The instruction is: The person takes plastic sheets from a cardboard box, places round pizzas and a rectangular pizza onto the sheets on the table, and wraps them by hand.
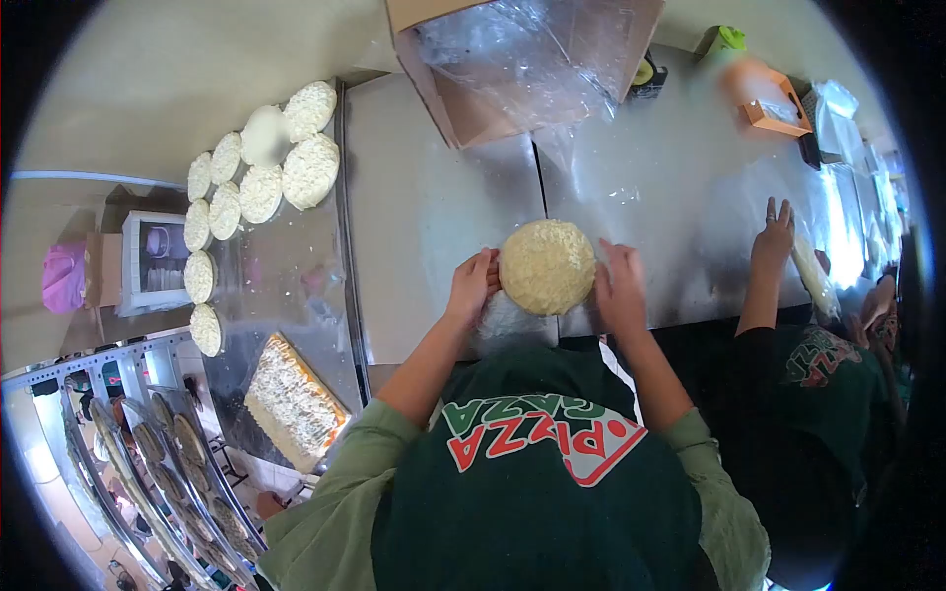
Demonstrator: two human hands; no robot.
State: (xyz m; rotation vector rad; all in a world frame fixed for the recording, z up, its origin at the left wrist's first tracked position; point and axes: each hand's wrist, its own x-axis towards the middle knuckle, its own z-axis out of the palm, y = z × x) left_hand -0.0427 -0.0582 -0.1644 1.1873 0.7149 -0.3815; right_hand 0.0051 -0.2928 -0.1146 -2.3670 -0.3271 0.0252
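A round, pale pizza crust [548, 268] with white crumbs on top lies before me at the front of the metal table. Closed against its left edge are the fingers of my left hand [476, 286]. My right hand [621, 288] is beside the right edge, slightly blurred, fingers apart; whether it touches the crust is hard to tell. Clear plastic [507, 320] shows under the crust's near left side, next to my left hand. What lies beneath the crust is hidden.
A cardboard box [434, 84] holding clear plastic stands at the back. Several topped rounds [261, 192] and a rectangular topped slab [293, 402] rest on the left counter. At right, a co-worker's hand [776, 236] is near a plastic-wrapped stack [815, 276]. A rack [158, 443] stands lower left.
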